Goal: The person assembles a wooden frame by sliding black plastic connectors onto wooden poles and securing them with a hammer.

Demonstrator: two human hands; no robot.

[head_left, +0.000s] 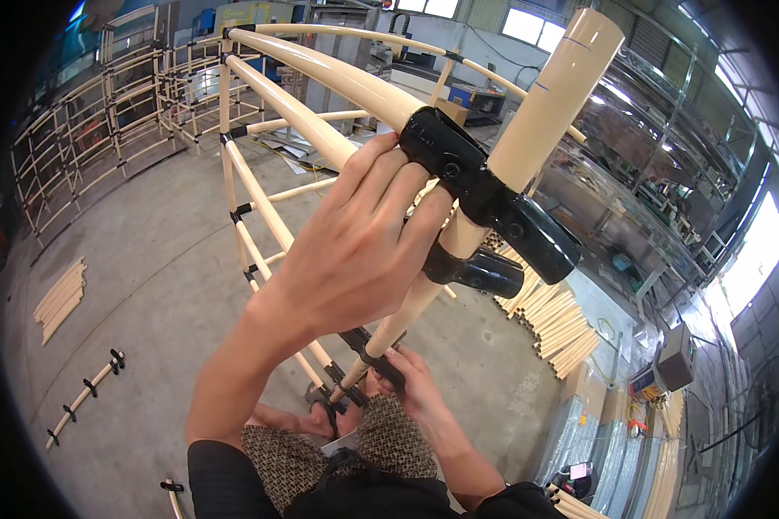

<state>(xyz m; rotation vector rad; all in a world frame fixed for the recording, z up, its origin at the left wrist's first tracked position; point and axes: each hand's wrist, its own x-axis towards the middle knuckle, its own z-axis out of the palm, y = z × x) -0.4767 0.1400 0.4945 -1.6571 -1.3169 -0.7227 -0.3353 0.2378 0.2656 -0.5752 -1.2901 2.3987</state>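
A cream upright pipe [550,108] rises close in front of me, with black pipe joints clamped on it. My left hand [359,229] has its fingers curled over the upper black pipe joint [446,151], where a long cream rail [346,73] enters it. Another arm of the joint, at right, has an open end. Below is a second black joint [485,272], also without a pipe in its outer end. Lower down, my right hand [415,381] is closed round a black joint [381,359] on the same upright. Its fingertips are partly hidden.
The rack frame [268,195] of cream pipes stretches away to the far left. More assembled racks [104,130] stand behind. Cream pipes lie in a pile [545,320] at right and a bundle [61,298] at left. A pipe with black joints [82,398] rests on the floor.
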